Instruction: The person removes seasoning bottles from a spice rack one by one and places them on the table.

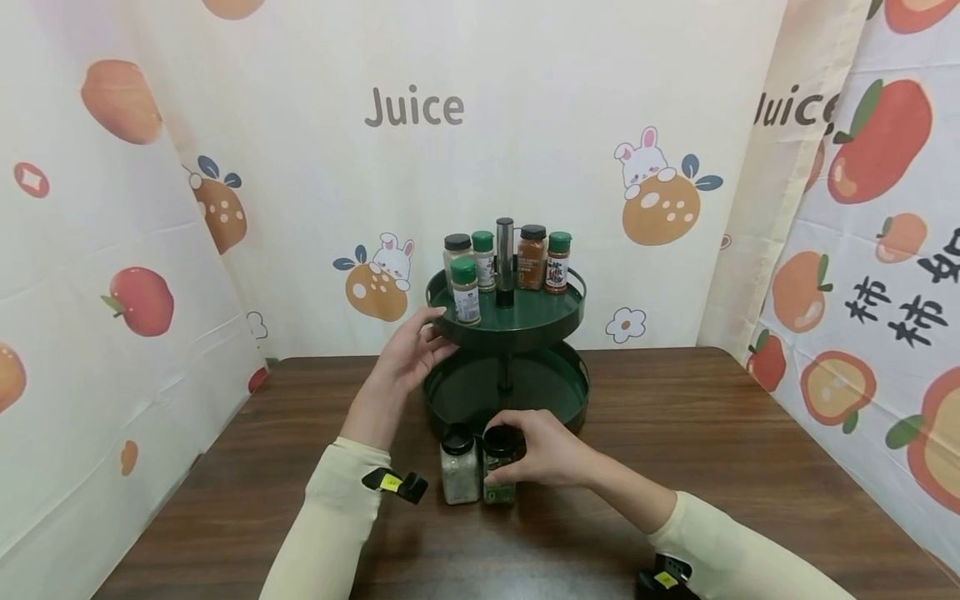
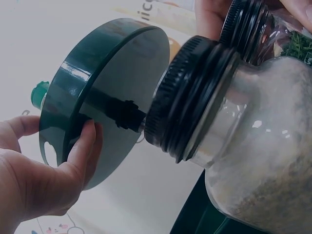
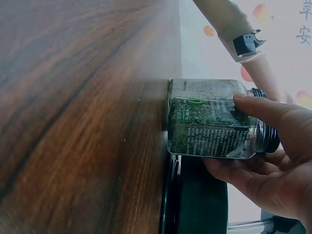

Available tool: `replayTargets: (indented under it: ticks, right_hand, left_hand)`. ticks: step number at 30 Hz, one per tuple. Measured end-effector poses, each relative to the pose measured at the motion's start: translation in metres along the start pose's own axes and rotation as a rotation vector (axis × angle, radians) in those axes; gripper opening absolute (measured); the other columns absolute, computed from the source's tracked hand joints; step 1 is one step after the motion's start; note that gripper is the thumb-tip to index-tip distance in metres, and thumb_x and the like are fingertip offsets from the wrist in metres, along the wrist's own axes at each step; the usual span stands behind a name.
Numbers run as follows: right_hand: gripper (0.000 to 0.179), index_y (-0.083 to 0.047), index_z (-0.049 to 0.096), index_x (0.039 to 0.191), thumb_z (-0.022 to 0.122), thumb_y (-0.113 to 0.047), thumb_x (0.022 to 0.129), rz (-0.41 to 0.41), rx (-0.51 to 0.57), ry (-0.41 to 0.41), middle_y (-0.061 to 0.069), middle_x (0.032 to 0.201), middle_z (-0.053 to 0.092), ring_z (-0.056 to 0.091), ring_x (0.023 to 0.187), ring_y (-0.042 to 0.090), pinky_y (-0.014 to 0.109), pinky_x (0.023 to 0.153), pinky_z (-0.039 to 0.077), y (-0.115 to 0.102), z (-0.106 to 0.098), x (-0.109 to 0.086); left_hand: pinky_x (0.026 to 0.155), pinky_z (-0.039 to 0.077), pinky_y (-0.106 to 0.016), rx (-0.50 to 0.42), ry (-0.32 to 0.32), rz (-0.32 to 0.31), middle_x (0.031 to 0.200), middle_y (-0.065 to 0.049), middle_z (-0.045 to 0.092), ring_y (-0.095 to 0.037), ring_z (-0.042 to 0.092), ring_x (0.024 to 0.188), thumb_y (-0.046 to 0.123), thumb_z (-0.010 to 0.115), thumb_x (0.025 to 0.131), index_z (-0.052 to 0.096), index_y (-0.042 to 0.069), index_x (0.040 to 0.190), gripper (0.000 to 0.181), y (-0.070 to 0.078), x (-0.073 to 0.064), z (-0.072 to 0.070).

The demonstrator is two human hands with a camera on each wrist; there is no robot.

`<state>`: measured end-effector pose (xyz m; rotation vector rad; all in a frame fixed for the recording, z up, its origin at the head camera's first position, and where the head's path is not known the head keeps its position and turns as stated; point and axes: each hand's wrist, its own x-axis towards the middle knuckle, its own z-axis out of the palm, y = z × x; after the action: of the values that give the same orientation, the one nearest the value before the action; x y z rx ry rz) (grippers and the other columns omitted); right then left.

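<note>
My left hand [image 1: 411, 352] grips the left rim of the upper tray [image 1: 517, 337] of a dark green two-tier rack, thumb at the rim and fingers under it, as the left wrist view shows. With my right hand [image 1: 546, 450] I hold a clear jar of dried green herbs [image 3: 209, 119] between thumb and fingers, near its black lid. That jar stands upright at the table, in front of the lower tray [image 1: 461, 404]. Just left of it is a second black-lidded jar [image 1: 460, 475] with pale grey-green contents, which looms large in the left wrist view [image 2: 263, 141].
Several spice bottles, such as a green-capped one [image 1: 466, 292] and a brown one with a dark cap [image 1: 532, 258], stand on the upper tray around a metal post [image 1: 505, 258]. Brown wood table [image 1: 675, 433] lies beneath. Printed curtains [image 1: 525, 108] hang behind and at both sides.
</note>
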<state>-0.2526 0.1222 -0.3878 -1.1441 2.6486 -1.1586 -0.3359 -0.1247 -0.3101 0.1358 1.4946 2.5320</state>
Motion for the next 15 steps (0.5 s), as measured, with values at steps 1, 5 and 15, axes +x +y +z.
replayTargets:
  ticks: [1, 5, 15]
  right_hand:
    - [0.048, -0.023, 0.069, 0.122, 0.092, -0.039, 0.082, 0.0, 0.001, 0.0, -0.013, 0.109, 0.07, 0.066, 0.094, 0.006, 0.028, 0.084, 0.058, 0.0003, 0.0002, 0.0]
    - [0.048, -0.023, 0.069, 0.121, 0.093, -0.039, 0.082, -0.003, 0.002, -0.003, -0.013, 0.109, 0.07, 0.066, 0.095, 0.006, 0.028, 0.085, 0.058, 0.0012, 0.001, -0.0001]
    - [0.049, -0.022, 0.069, 0.121, 0.094, -0.036, 0.081, 0.003, -0.014, -0.005, -0.013, 0.11, 0.07, 0.066, 0.096, 0.006, 0.028, 0.086, 0.057, -0.0017, 0.0007, -0.0005]
  left_hand:
    - [0.104, 0.054, -0.038, 0.001, 0.0, 0.001, 0.149, -0.019, 0.049, -0.026, 0.063, 0.114, 0.026, 0.058, 0.107, 0.034, 0.008, 0.161, 0.061, -0.0001, 0.0, 0.0001]
    - [0.104, 0.054, -0.038, 0.005, 0.001, 0.002, 0.15, -0.019, 0.048, -0.026, 0.063, 0.114, 0.026, 0.058, 0.107, 0.033, 0.009, 0.161, 0.062, -0.0001, 0.0002, 0.0007]
    - [0.104, 0.054, -0.037, 0.013, -0.004, 0.003, 0.15, -0.019, 0.048, -0.025, 0.064, 0.112, 0.027, 0.058, 0.108, 0.032, 0.009, 0.162, 0.063, -0.0005, -0.0008, 0.0006]
